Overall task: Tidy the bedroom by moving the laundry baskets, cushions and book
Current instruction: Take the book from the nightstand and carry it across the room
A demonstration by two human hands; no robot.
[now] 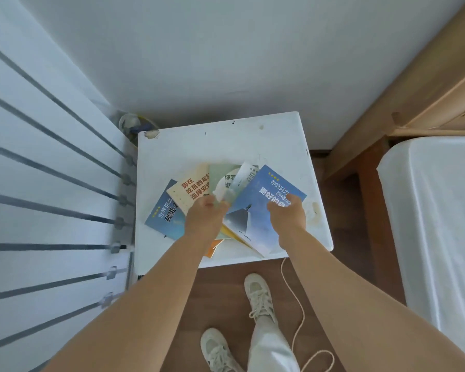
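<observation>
Head view shows a small white square table (220, 146) set in the room corner, with thin paperback books fanned across its near half. From left to right: a blue paperback with white lettering (164, 216), a cream paperback with red lettering (191, 187), a pale green paperback (223, 175), and a larger blue-cover paperback with a grey peak picture (253, 218) on top at the right. The left hand (203, 217) lies over the centre of the fan, fingers curled down; the books hide whether they pinch a cover. The right hand (287, 213) presses on the larger blue paperback's right edge, thumb on the cover. That book's long axis runs near-left to far-right, and the right hand is the nearer one to lift it.
</observation>
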